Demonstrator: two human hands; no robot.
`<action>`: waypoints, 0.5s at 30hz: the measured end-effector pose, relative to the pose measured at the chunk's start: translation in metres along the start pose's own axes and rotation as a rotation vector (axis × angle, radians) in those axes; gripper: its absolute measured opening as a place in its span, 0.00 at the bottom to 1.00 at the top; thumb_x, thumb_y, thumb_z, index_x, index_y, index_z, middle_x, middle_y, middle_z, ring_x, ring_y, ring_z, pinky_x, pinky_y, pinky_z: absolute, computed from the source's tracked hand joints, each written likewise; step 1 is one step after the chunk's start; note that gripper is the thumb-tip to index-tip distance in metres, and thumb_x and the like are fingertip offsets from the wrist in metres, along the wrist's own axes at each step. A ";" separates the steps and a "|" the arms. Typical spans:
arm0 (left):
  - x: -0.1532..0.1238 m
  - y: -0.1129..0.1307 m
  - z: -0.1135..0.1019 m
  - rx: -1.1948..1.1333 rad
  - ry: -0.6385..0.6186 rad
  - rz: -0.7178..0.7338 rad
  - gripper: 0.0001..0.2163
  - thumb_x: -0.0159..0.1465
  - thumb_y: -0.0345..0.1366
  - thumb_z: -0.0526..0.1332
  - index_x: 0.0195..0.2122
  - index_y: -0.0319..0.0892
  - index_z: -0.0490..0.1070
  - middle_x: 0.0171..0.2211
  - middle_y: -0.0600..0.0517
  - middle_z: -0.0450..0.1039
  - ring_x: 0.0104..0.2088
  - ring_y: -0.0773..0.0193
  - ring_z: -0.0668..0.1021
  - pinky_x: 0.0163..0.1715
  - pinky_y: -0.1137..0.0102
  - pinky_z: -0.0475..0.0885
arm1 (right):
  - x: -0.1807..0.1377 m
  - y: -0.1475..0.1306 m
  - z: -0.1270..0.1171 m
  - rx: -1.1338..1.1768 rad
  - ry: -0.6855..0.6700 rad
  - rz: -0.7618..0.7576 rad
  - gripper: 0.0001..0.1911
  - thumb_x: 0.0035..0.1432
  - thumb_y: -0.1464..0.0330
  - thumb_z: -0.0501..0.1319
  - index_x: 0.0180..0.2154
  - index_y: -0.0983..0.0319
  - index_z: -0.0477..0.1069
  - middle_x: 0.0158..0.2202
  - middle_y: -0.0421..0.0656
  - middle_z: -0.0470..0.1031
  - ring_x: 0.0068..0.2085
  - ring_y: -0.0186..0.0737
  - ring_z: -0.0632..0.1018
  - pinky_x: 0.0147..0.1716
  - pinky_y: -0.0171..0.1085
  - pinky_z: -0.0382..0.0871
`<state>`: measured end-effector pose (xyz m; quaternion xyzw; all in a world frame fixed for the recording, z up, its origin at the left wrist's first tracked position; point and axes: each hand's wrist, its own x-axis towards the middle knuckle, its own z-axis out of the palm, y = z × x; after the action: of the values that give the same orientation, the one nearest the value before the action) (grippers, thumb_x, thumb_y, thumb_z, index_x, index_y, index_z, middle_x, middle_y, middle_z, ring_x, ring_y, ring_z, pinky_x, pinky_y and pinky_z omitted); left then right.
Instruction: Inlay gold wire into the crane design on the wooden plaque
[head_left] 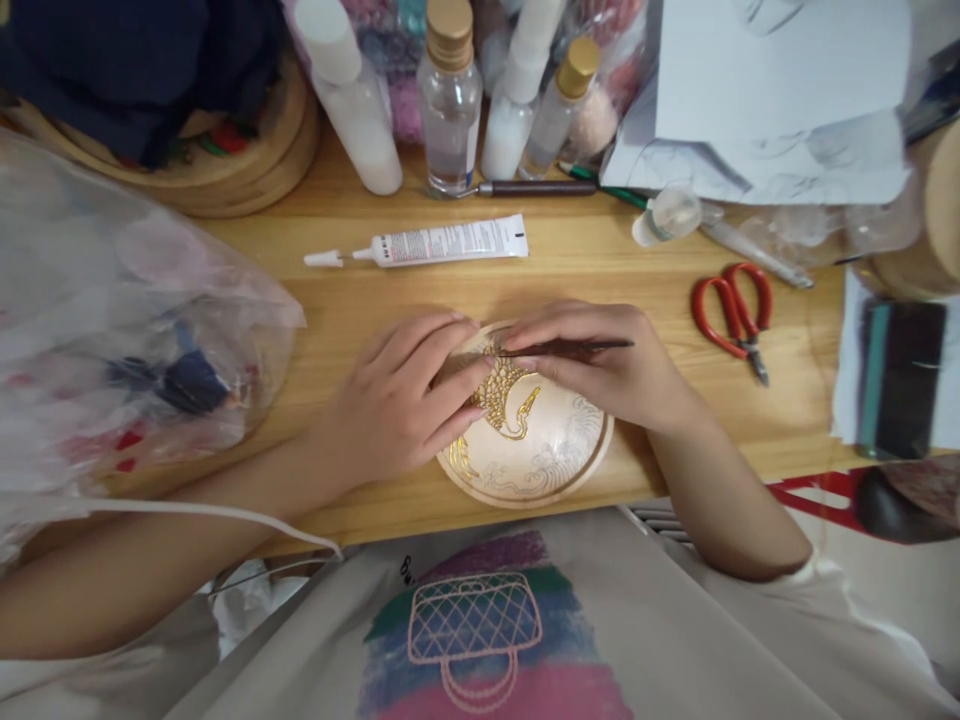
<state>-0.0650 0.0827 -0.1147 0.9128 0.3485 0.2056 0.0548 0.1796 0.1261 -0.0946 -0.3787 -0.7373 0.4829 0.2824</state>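
A round pale wooden plate (555, 455) lies on the table, bearing a gold wire outline of a long-necked bird (517, 425) and fine printed wave lines. My left hand (412, 390) rests over the plate's left side, fingers stretched and apart, covering part of the gold pattern. Between the thumb and fingers of my right hand (600, 350) are slim dark tweezers (570, 347). Their tip points left, at the upper gold scale pattern close to my left fingertips. Whether the tip grips a wire is too small to tell.
A white glue tube (454, 243) lies behind the plate, its cap (323, 259) at the nozzle end. Red-handled pliers (735, 315) are at right. Several bottles (450, 110) line the back near papers (780, 90). A plastic bag (150, 330) sits left; a phone (907, 380) lies far right.
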 end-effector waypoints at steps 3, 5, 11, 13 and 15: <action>0.000 0.000 0.000 0.000 0.002 0.002 0.14 0.71 0.38 0.59 0.53 0.38 0.72 0.56 0.37 0.72 0.59 0.43 0.73 0.56 0.50 0.73 | 0.000 -0.001 -0.001 0.010 0.012 0.038 0.06 0.61 0.70 0.67 0.41 0.59 0.82 0.41 0.42 0.85 0.42 0.38 0.84 0.41 0.35 0.80; 0.001 0.000 0.000 -0.001 -0.005 0.009 0.14 0.71 0.38 0.59 0.53 0.37 0.72 0.56 0.36 0.72 0.58 0.42 0.74 0.55 0.50 0.73 | -0.001 -0.001 -0.002 0.018 0.017 0.039 0.06 0.61 0.70 0.67 0.41 0.58 0.82 0.42 0.41 0.85 0.43 0.37 0.84 0.42 0.35 0.80; 0.002 -0.001 -0.002 -0.001 -0.011 0.025 0.14 0.70 0.38 0.59 0.52 0.36 0.73 0.55 0.35 0.72 0.57 0.42 0.74 0.54 0.50 0.74 | 0.000 -0.001 0.001 0.000 0.041 0.008 0.06 0.60 0.71 0.68 0.40 0.60 0.82 0.41 0.43 0.85 0.41 0.37 0.84 0.41 0.34 0.80; 0.003 -0.001 -0.003 0.001 -0.013 0.027 0.13 0.71 0.38 0.59 0.52 0.36 0.73 0.54 0.36 0.72 0.57 0.43 0.75 0.54 0.50 0.75 | -0.001 -0.001 0.002 -0.007 0.039 -0.013 0.06 0.60 0.71 0.68 0.40 0.60 0.82 0.41 0.43 0.85 0.42 0.38 0.84 0.42 0.36 0.80; 0.003 -0.001 -0.003 -0.005 -0.012 0.028 0.13 0.70 0.38 0.59 0.51 0.36 0.73 0.54 0.35 0.72 0.56 0.42 0.75 0.53 0.49 0.75 | -0.001 -0.001 0.003 -0.017 0.040 -0.028 0.06 0.60 0.72 0.68 0.40 0.59 0.82 0.41 0.44 0.85 0.43 0.38 0.84 0.44 0.36 0.80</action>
<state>-0.0650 0.0858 -0.1107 0.9187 0.3347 0.2017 0.0565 0.1773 0.1239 -0.0949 -0.3802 -0.7410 0.4648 0.3005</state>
